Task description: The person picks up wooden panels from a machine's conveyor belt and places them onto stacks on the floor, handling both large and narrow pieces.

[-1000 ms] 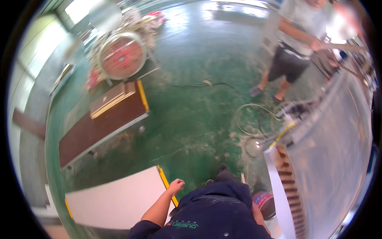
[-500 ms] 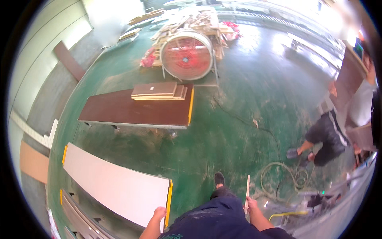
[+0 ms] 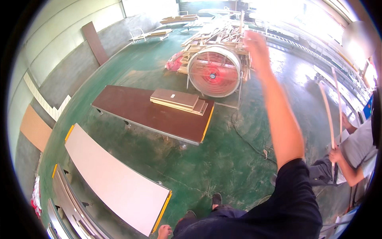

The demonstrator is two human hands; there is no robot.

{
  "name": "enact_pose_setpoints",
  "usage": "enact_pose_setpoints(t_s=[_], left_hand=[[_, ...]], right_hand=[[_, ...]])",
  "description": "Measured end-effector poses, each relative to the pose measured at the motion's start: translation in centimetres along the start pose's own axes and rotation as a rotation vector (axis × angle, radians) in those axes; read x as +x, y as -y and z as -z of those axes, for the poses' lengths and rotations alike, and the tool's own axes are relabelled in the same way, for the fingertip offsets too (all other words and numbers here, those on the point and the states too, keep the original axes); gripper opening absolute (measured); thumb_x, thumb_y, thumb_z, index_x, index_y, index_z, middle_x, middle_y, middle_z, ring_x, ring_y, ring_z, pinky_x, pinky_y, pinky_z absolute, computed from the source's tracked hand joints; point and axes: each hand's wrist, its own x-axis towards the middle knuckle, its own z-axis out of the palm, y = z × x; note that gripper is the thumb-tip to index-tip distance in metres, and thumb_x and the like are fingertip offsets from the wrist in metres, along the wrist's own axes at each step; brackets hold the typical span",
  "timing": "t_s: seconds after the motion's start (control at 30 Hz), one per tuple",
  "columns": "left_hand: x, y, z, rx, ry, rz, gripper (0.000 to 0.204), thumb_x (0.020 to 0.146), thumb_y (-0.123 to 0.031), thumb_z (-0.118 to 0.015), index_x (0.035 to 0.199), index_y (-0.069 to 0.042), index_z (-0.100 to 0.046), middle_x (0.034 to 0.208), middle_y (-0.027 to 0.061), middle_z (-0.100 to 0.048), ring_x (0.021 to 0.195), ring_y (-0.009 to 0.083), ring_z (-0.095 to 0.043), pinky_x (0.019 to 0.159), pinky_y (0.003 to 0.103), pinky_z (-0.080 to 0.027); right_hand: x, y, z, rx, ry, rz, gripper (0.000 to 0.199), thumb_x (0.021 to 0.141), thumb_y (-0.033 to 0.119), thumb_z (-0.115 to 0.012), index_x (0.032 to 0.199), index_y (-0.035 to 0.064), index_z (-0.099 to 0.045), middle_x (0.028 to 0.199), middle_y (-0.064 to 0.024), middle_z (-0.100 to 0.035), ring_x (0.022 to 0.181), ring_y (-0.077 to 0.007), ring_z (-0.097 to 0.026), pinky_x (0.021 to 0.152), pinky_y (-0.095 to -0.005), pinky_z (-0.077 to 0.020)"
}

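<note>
At bottom edge, left hand (image 3: 163, 231) cut off beside white board (image 3: 115, 181)

Probably a woodworking workshop: green concrete floor (image 3: 167, 167), stacked boards (image 3: 177, 99), scrap timber pile (image 3: 215, 34), big drum fan (image 3: 214, 71).

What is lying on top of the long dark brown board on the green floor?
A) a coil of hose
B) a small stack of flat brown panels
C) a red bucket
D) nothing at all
B: a small stack of flat brown panels rests on the dark brown board, just in front of the big round fan.
</note>
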Motion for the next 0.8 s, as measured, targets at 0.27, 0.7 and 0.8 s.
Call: enact_pose_setpoints(t_s=[0.27,0.7,0.8], left_hand=[[17.0,8.9,4.3,0.803,0.386,-0.783,0.018,0.078,-0.019,-0.058,0.087,-0.004,-0.060,0.076,0.0093,-0.059,0.066,0.0196,-0.059,0.055,0.031,-0.046],[25.0,-13.7,4.8,1.391,0.441,-0.548,0.018,0.079,-0.013,-0.051,0.090,-0.003,-0.061,0.076,0.0080,-0.061,0.060,0.0202,-0.059,0.051,0.033,-0.048],[18.2,-12.9,-4.2,1.273,0.626,-0.521,0.015,0.078,-0.016,-0.053,0.083,-0.003,-0.059,0.073,0.0060,-0.058,0.056,0.0183,-0.055,0.047,0.031,-0.043]], right_hand=[[-43.6,-5.3,-4.3,-0.466,0.885,-0.322,0.035,0.078,0.020,-0.060,0.111,0.0065,-0.055,0.111,-0.0152,-0.052,0.103,-0.0337,-0.051,0.085,-0.0413,-0.0446],[-95.8,24.2,2.9,-0.831,-0.690,-1.537,0.029,0.072,0.018,-0.061,0.095,0.0012,-0.062,0.093,-0.0155,-0.065,0.089,-0.0293,-0.062,0.077,-0.0350,-0.0480],[-101.8,26.8,-5.7,-0.799,-0.974,-1.435,0.031,0.072,0.021,-0.061,0.097,0.0023,-0.062,0.093,-0.0132,-0.065,0.086,-0.0251,-0.062,0.077,-0.0333,-0.0482]])
